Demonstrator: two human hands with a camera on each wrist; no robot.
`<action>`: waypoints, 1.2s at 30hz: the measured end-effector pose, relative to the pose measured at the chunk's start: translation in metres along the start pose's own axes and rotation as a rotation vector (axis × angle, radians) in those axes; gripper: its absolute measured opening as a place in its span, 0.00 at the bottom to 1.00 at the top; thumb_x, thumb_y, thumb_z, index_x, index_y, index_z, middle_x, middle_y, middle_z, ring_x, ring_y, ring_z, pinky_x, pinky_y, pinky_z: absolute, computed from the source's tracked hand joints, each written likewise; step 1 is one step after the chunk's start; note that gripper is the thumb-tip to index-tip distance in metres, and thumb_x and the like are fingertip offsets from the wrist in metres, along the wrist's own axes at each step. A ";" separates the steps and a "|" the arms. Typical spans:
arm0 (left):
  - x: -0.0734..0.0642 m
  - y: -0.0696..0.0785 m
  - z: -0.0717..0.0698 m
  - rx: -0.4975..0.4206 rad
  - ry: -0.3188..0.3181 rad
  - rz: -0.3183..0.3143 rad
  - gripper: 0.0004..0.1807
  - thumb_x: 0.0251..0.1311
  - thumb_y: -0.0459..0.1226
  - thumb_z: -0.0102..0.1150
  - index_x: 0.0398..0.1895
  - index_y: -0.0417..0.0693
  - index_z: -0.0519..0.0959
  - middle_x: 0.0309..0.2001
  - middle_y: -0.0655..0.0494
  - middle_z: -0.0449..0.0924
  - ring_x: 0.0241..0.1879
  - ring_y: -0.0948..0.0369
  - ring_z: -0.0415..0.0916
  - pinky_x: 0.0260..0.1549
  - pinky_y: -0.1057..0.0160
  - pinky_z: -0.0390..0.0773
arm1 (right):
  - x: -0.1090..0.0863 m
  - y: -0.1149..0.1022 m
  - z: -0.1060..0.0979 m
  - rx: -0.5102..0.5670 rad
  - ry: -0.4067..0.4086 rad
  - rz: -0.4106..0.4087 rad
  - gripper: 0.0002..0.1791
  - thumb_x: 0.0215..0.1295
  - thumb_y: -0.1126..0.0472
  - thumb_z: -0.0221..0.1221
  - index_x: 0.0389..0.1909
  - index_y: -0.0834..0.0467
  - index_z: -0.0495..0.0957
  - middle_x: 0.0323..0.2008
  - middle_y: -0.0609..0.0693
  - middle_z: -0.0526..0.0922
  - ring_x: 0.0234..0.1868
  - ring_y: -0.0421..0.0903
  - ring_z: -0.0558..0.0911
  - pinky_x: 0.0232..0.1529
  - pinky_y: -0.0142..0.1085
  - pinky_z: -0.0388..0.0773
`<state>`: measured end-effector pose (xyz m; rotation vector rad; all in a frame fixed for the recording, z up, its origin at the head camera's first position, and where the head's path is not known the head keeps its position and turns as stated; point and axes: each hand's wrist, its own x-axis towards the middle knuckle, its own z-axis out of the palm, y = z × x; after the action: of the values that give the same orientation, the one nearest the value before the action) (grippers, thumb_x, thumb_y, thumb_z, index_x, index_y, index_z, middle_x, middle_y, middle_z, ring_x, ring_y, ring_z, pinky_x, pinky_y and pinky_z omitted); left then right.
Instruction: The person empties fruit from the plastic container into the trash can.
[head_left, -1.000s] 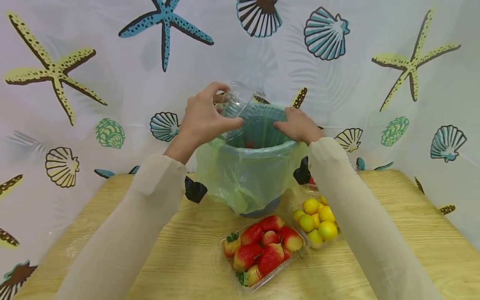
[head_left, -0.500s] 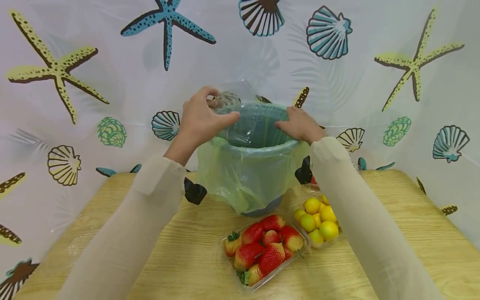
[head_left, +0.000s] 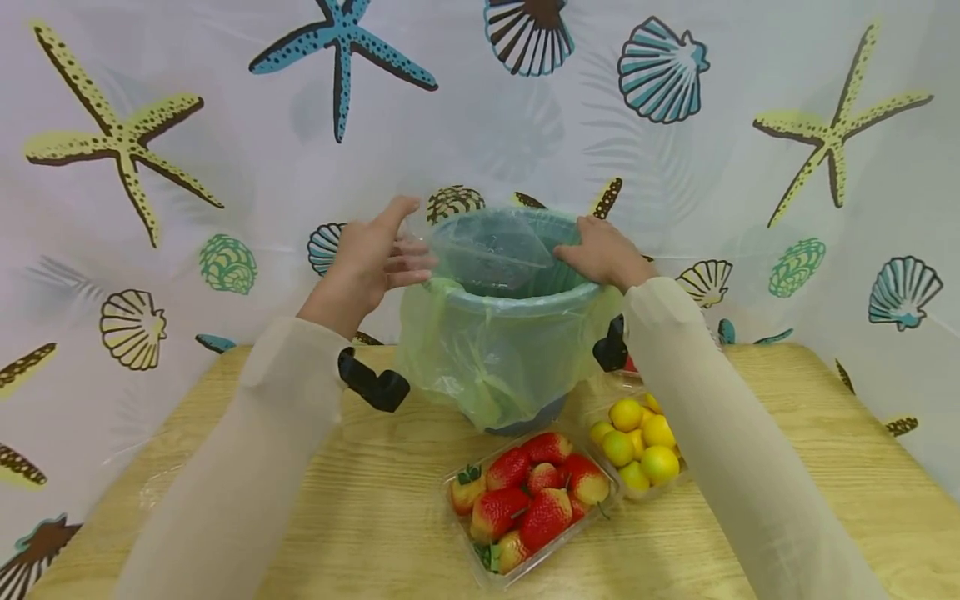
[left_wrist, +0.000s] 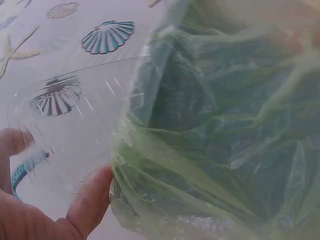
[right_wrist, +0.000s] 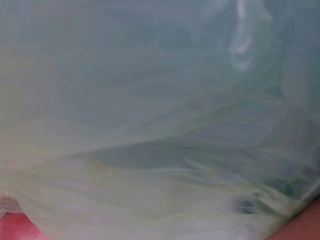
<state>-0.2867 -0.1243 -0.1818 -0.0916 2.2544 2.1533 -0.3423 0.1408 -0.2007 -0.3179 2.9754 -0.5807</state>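
A blue bin [head_left: 536, 417] lined with a thin green plastic bag [head_left: 498, 358] stands on the wooden table. A clear plastic container [head_left: 491, 250] lies tilted in the bin's mouth. My left hand [head_left: 360, 258] is beside the bin's left rim, fingers extended and spread, fingertips right at the container's end. In the left wrist view, the container [left_wrist: 95, 107] shows between the spread thumb and a finger. My right hand [head_left: 600, 250] grips the bin's right rim over the bag, thumb on the inside; the bag fills most of the right wrist view.
In front of the bin sits a clear box of strawberries [head_left: 525, 508]. To its right is a box of yellow fruit [head_left: 637, 442], partly behind my right sleeve. Another box with something red [head_left: 628, 367] shows behind that sleeve. A patterned curtain [head_left: 480, 125] hangs behind the table.
The clear container has tipped and dropped lower into the bin's mouth. My left hand has let go, spread its fingers and moved left and down. My right hand stays at the rim.
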 end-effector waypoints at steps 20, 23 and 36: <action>-0.004 -0.013 -0.043 -0.460 -0.129 -0.172 0.50 0.62 0.56 0.53 0.76 0.49 0.36 0.74 0.47 0.44 0.71 0.52 0.56 0.55 0.62 0.74 | 0.000 0.002 -0.001 0.009 0.010 -0.024 0.39 0.74 0.49 0.41 0.74 0.68 0.38 0.75 0.63 0.38 0.76 0.59 0.40 0.74 0.52 0.43; -0.006 -0.015 -0.055 -0.486 -0.137 -0.157 0.48 0.63 0.55 0.53 0.75 0.49 0.39 0.75 0.47 0.43 0.72 0.51 0.53 0.57 0.60 0.72 | 0.000 0.002 -0.001 0.015 0.013 -0.022 0.39 0.74 0.49 0.41 0.74 0.68 0.38 0.75 0.63 0.38 0.76 0.59 0.41 0.74 0.52 0.44; -0.011 -0.034 -0.119 -0.733 -0.162 -0.173 0.48 0.64 0.50 0.54 0.75 0.62 0.32 0.77 0.58 0.34 0.76 0.58 0.40 0.64 0.60 0.65 | 0.000 0.000 0.001 0.014 0.004 -0.025 0.40 0.74 0.49 0.41 0.74 0.68 0.37 0.75 0.63 0.38 0.76 0.60 0.41 0.73 0.53 0.43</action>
<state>-0.2714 -0.2446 -0.2092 -0.1102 1.2300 2.6352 -0.3422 0.1404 -0.2021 -0.3539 2.9742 -0.6059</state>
